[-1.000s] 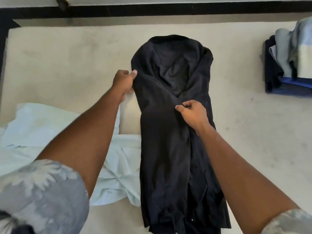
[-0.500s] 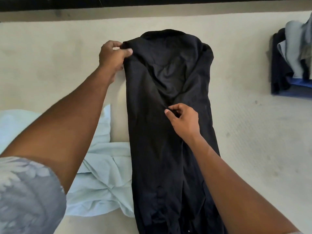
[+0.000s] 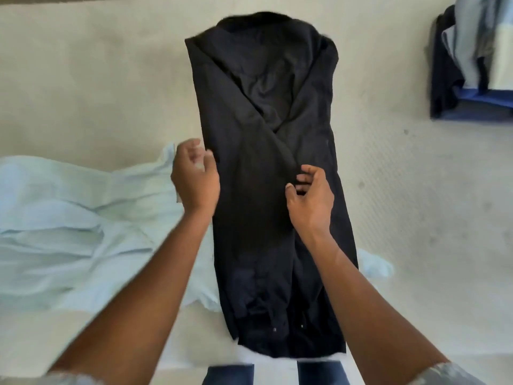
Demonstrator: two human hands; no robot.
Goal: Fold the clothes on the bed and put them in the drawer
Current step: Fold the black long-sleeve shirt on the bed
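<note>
A lengthwise-folded shirt [image 3: 266, 134] lies down the middle of the bed [image 3: 97, 93]. A loose garment [image 3: 69, 218] sprawls to its left, runs under its near half and peeks out on its right. A stack of folded clothes [image 3: 472, 65] sits far right. The left hand [image 3: 195, 179] hovers at the shirt's left edge, the right hand [image 3: 312, 201] over its middle.

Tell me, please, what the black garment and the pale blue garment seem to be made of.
Black garment: thin woven cloth, probably cotton or a blend, matte with faint sheen; it lies in soft folds. Pale blue garment: light woven cloth, matte, finely creased; fibre unclear.
</note>
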